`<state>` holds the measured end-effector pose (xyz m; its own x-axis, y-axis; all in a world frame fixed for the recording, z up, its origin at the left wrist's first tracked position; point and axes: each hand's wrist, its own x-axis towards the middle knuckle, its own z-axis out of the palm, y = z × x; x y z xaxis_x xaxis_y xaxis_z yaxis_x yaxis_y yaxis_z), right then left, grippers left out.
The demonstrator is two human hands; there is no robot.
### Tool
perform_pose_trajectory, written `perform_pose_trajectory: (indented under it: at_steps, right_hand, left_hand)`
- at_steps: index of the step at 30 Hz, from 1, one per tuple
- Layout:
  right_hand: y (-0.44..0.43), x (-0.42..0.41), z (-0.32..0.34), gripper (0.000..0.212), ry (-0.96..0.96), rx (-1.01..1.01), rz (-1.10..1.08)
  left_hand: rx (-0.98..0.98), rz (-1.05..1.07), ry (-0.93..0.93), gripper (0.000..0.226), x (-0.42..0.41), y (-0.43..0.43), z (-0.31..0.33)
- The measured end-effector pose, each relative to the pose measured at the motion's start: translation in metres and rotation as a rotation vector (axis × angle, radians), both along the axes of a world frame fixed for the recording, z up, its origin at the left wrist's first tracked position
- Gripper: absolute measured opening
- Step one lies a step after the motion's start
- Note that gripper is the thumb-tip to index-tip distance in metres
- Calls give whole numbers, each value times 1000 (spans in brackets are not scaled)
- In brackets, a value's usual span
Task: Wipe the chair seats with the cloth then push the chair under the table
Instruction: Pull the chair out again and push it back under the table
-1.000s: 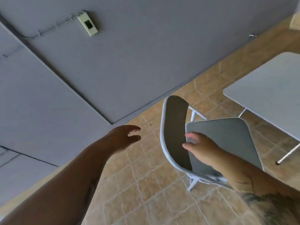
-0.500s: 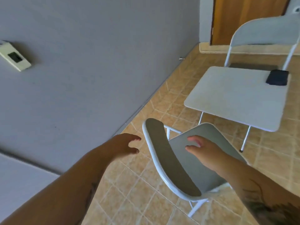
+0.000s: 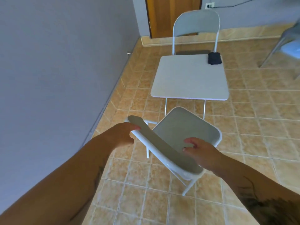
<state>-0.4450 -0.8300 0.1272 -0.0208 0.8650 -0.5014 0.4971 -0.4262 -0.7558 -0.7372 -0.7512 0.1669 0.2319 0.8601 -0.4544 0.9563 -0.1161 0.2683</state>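
A white folding chair with a grey seat (image 3: pixel 185 129) stands on the tiled floor just in front of me, turned at an angle, a short way from the white table (image 3: pixel 186 78). My left hand (image 3: pixel 123 133) grips the left end of its backrest. My right hand (image 3: pixel 201 151) rests on the right side of the backrest, fingers over the inner face. A dark folded cloth (image 3: pixel 214 58) lies on the table's far right corner.
A second white folding chair (image 3: pixel 195 23) stands tucked at the table's far side. A grey wall (image 3: pixel 56 62) runs along the left. A wooden door (image 3: pixel 172 13) is behind. Another piece of grey furniture (image 3: pixel 289 43) sits at the far right.
My view swung from the wall toward the table. My left hand went from hanging free beside the chair to gripping the backrest's left end. The right hand stayed on the chair.
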Motion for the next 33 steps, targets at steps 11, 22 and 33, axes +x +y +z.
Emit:
perform_pose_trajectory:
  at_steps: [11,22,33]
  right_hand:
    - [9,-81,-20,45,-17,-118,-388]
    - [-19,-113,-50,62,-565,-27,5]
    - [10,-78,-54,53,-785,-77,25]
  left_hand:
    - [-82,-465,196,73,-37,112,-48]
    - [58,-586,-17,73,-48,137,-110]
    - [234,-545,17,34,-66,76,-119]
